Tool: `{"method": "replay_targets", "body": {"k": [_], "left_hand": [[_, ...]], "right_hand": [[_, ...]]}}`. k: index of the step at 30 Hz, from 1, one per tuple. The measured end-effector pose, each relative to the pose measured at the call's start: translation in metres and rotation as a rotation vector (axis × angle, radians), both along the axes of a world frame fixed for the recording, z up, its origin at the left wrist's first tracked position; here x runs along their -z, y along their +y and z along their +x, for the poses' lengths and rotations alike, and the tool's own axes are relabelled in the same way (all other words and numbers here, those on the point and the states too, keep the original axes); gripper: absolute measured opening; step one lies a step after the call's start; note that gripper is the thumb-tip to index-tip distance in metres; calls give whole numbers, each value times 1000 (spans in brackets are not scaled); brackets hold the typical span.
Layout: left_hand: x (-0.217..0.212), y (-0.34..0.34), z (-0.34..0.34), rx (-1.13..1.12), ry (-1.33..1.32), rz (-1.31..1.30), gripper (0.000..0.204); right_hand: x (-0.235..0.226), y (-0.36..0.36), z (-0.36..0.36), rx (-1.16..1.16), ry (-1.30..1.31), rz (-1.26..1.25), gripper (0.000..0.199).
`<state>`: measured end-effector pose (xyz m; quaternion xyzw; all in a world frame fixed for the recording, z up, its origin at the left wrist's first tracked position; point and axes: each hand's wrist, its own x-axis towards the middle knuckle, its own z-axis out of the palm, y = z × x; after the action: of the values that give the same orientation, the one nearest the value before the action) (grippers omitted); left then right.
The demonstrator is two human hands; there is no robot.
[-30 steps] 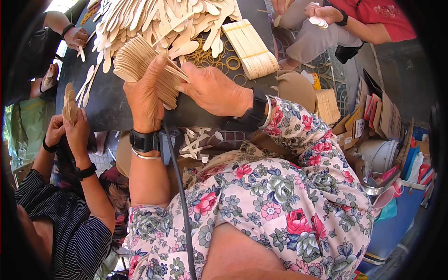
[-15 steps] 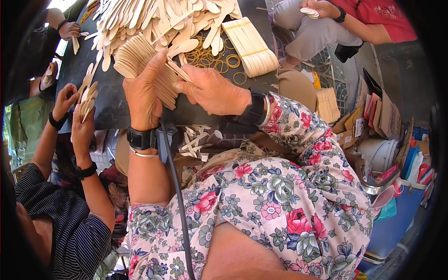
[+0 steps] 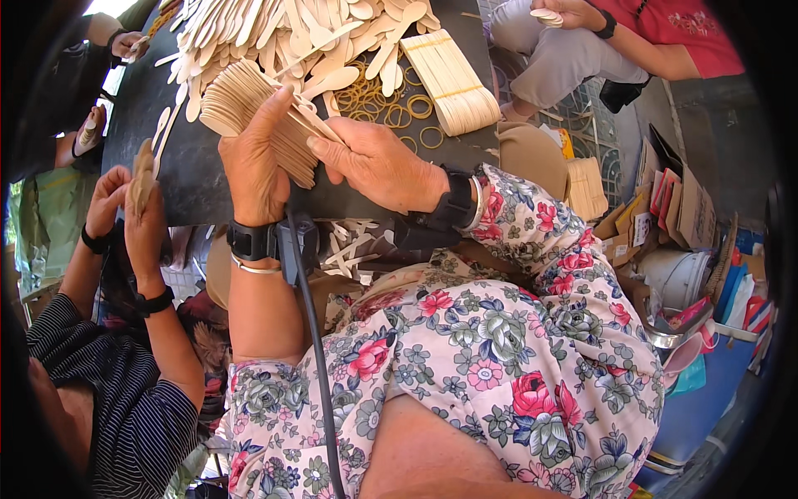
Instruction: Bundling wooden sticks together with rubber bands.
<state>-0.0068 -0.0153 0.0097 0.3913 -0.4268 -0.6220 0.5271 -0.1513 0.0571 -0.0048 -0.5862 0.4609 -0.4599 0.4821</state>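
My left hand (image 3: 256, 170) is closed around a thick, fanned stack of wooden spoons (image 3: 235, 98), their rounded ends up and to the left. My right hand (image 3: 378, 162) pinches the end of a wooden spoon (image 3: 314, 123) against the right side of that stack; its fingertips are partly hidden. Beyond both hands lies a big loose heap of wooden spoons (image 3: 274, 33) on the dark table (image 3: 195, 187). Right of the heap are scattered yellow rubber bands (image 3: 366, 96) and a banded bundle of wooden sticks (image 3: 450, 81).
At the left, a person in a striped shirt (image 3: 125, 366) holds several spoons (image 3: 143, 175). Another person's hand (image 3: 565, 12) is at the upper right. Loose spoons (image 3: 347, 249) lie below the table's near edge. Cardboard boxes (image 3: 682, 191) and a blue bin (image 3: 706, 391) stand to the right.
My right hand has shifted slightly, its thumb now lying over the spoon beside the stack. My left hand keeps its hold. The neighbour's hands at the left moved a little left and turned their spoons.
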Motion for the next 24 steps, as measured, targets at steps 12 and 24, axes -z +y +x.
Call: {"method": "replay_targets", "body": {"k": [12, 24], "left_hand": [[1, 2, -2, 29, -30, -60, 25], [-3, 3, -3, -34, 49, 25, 26]], "right_hand": [[18, -8, -4, 129, 434, -350, 29], [5, -2, 5, 188, 111, -213, 33]]}}
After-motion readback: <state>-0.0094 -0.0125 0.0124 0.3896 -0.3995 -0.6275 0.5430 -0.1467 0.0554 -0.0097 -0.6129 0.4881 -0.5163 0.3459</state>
